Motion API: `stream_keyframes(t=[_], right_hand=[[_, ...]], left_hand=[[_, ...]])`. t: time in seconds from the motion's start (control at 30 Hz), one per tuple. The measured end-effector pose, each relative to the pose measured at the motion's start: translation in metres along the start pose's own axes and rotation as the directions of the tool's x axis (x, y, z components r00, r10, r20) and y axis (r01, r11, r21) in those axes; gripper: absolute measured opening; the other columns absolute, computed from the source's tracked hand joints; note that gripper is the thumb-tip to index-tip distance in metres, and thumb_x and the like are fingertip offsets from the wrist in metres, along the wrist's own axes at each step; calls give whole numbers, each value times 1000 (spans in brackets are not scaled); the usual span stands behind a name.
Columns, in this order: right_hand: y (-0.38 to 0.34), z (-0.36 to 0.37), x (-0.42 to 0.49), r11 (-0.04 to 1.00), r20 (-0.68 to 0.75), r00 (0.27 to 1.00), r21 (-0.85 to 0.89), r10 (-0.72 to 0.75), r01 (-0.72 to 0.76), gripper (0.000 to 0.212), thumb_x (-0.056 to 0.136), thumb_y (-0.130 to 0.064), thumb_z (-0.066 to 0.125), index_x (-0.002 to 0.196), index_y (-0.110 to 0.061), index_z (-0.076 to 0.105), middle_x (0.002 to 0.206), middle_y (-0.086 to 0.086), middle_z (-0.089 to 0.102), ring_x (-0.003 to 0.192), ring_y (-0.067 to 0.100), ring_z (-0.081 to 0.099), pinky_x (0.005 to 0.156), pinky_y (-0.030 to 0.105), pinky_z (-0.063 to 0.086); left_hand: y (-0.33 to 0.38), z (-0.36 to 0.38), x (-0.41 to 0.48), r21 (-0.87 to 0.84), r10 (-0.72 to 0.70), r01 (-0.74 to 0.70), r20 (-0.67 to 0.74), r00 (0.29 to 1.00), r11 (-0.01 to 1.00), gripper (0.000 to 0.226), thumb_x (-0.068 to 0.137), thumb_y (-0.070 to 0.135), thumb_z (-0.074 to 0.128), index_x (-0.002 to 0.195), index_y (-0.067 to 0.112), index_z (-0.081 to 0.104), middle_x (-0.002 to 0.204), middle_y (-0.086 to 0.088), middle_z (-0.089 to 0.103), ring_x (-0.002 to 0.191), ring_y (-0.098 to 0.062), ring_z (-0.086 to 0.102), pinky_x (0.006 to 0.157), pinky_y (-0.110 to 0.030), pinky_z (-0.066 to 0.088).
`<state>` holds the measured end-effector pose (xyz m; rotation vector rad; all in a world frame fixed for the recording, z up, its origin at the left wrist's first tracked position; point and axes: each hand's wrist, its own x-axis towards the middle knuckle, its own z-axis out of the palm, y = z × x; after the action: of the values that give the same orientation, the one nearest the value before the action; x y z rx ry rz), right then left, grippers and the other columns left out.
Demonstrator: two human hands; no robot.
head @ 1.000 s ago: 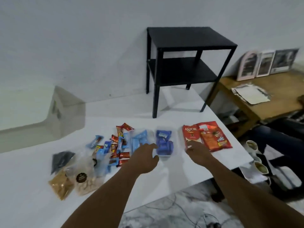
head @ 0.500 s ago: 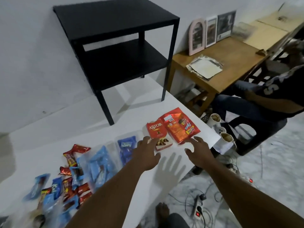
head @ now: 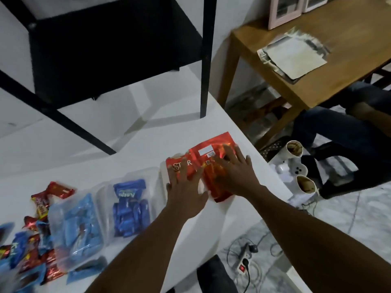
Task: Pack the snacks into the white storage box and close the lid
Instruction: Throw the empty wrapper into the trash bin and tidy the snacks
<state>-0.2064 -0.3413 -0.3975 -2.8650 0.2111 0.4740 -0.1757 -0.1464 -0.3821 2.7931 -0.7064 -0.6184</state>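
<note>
Near the right corner of the white table (head: pixel 148 144) lie a red Astor box (head: pixel 179 164) and a red foil snack bag (head: pixel 211 153). My left hand (head: pixel 186 187) lies flat with straight fingers on the Astor box. My right hand (head: pixel 234 172) rests spread on the red bag. To the left sit a clear pack of dark blue snacks (head: pixel 129 208), a clear pack of light blue snacks (head: pixel 76 227) and a pile of small red and blue wrapped sweets (head: pixel 31 250). No white storage box is in view.
A black two-tier side table (head: pixel 203 60) stands on the white table behind the snacks. Right of it is a wooden table (head: pixel 306 81) with papers (head: pixel 294 53) and photo frames. A seated person's legs (head: pixel 330 123), white cups (head: pixel 294 149) and a power strip (head: pixel 243 267) are on the floor side.
The view swung right and closer to the red packs. Both hands moved forward from just short of them and now lie on the Astor box and the red bag.
</note>
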Motion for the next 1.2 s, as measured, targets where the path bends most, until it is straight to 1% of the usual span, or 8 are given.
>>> stream_keyframes(t=[0.17, 0.3, 0.4, 0.53, 0.67, 0.83, 1.07, 1.2], right_hand=[[17, 27, 13, 988, 11, 990, -64, -139, 139, 87, 81, -83, 27, 152, -47, -7, 165, 3, -18, 150, 38, -18, 114, 72, 0], [20, 38, 13, 991, -66, 989, -11, -135, 134, 74, 88, -77, 17, 154, -47, 2, 166, 2, -12, 151, 36, -15, 115, 70, 0], [16, 34, 13, 992, -91, 989, 38, -116, 120, 66, 92, -72, 16, 153, -47, 14, 167, 3, 0, 152, 37, -6, 115, 70, 3], [9, 26, 10, 994, -133, 987, 56, -90, 98, 58, 92, -62, 35, 146, -41, 34, 159, 7, 34, 147, 41, 25, 112, 70, 22], [10, 20, 10, 990, -177, 980, 83, -94, 110, 60, 88, -35, 63, 142, -40, 36, 149, 10, 46, 141, 41, 35, 107, 66, 34], [-5, -2, 9, 985, -189, 973, 79, -134, 151, 67, 87, -19, 66, 145, -35, 37, 146, 9, 48, 136, 38, 42, 100, 62, 44], [-64, -42, -3, 973, -177, 958, 7, -227, 232, 69, 95, -32, 59, 151, -41, 22, 155, -2, 42, 138, 31, 45, 112, 56, 37], [-121, -58, -17, 957, -200, 938, 2, -283, 289, 70, 97, -20, 57, 151, -44, 20, 150, -4, 48, 116, 27, 65, 96, 42, 56]], left_hand=[[0, 21, 9, 68, -27, 29, -32, 999, 997, 80, 84, 72, 49, 153, 45, 17, 167, -6, -11, 151, -42, -16, 116, -69, 20], [0, 19, 7, 109, -17, 28, -101, 995, 994, 69, 85, 69, 48, 146, 40, 39, 167, -11, 10, 153, -39, -9, 117, -70, 7], [1, 14, 7, 77, -110, 115, -64, 992, 990, 70, 85, 71, 50, 147, 43, 36, 167, -10, 2, 152, -41, -15, 118, -69, 1], [0, 4, 5, 41, -173, 174, -12, 985, 984, 70, 81, 72, 56, 144, 44, 41, 167, -3, 1, 151, -44, -12, 115, -64, 22], [-1, -16, -2, -9, -211, 211, -39, 977, 977, 69, 78, 68, 62, 141, 47, 42, 166, 3, 1, 148, -47, -14, 102, -60, 47], [-6, -48, -7, 0, -178, 180, -166, 970, 984, 67, 75, 62, 67, 137, 47, 46, 164, 0, 7, 147, -49, -10, 99, -61, 47], [-38, -94, -50, -14, -177, 181, -307, 935, 983, 69, 75, 62, 66, 138, 45, 46, 164, 0, 8, 148, -46, -9, 102, -62, 47], [-74, -116, -104, -52, -202, 198, -388, 899, 979, 68, 74, 57, 67, 138, 47, 46, 163, 2, 9, 148, -45, -12, 101, -60, 48]])
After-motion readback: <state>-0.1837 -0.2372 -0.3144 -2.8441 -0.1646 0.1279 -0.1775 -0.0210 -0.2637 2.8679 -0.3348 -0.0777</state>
